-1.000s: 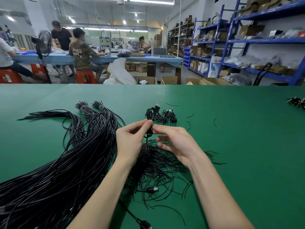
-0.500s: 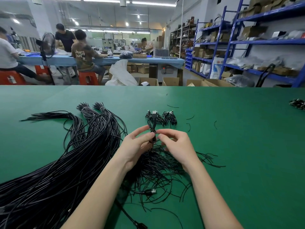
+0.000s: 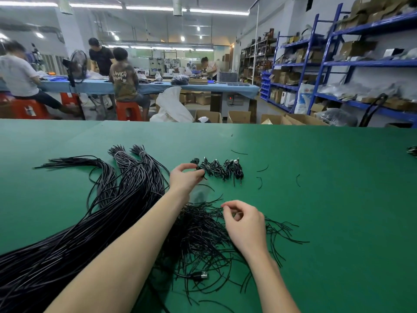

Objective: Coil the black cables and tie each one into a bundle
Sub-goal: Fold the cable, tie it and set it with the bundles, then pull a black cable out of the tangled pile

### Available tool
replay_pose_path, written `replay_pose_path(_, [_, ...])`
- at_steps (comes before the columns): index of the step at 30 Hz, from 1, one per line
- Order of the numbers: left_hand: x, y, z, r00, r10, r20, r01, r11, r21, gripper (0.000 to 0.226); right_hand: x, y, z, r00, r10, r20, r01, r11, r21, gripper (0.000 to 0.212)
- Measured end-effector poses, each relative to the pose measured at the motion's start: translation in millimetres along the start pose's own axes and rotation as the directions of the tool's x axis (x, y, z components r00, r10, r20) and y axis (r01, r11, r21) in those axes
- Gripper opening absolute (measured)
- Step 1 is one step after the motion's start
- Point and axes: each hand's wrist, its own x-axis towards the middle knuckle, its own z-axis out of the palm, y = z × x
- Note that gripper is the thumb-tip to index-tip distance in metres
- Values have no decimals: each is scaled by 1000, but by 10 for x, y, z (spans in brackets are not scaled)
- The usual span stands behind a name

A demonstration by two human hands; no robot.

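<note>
A small tied bundle (image 3: 198,169) is sitting at the left end of a short row of finished bundles (image 3: 222,169) on the green surface (image 3: 316,199), and the left hand (image 3: 184,179) is reaching out to it with the forearm stretched forward — its fingers are curling round the bundle and pinching it against the thumb, so this grip is holding the bundle as it is being set in line. The step in hand looks like the laying down of one finished bundle. The right hand (image 3: 244,222) is hovering nearer the body over the loose pile of short ties (image 3: 203,233), wrist bent down, thumb and forefinger nearly meeting; whether that grip is pinching a single tie is not clear from this view. To the left, the long uncoiled cables (image 3: 67,233) are fanning across the surface in thick sheaves, and one plug end (image 3: 200,276) is lying among the ties. The next move is likely calling for a release of the bundle — then a fresh cable to be drawn from the sheaf.
</note>
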Motion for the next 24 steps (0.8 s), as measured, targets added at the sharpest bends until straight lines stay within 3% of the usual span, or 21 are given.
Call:
replay_pose_path(3, [199,-6,148,994,108,-14,-101,962,254,33,11,25,15,1000,6,4,-6,1000,15,16])
replay_pose_path(6, [294,-36,236,977,175,118,-211,795,569,55,15,30,42,1000,7,16,-7,1000,27,16])
replay_pose_path(8, [337,-67,265,968,158,196,-251,679,690,56,22,34,48,1000,7,17,-7,1000,30,17])
replay_pose_path(12, [410,-119,239,952,109,285,-294,580,760,51,21,39,46,1000,16,19,-17,999,50,16])
replay_pose_path(17, [516,-122,204,926,64,373,-346,544,765,50,17,31,44,999,21,33,-23,998,56,15])
replay_pose_path(24, [563,-136,241,898,66,436,-409,490,769,26,20,29,56,999,13,32,-13,1000,20,16])
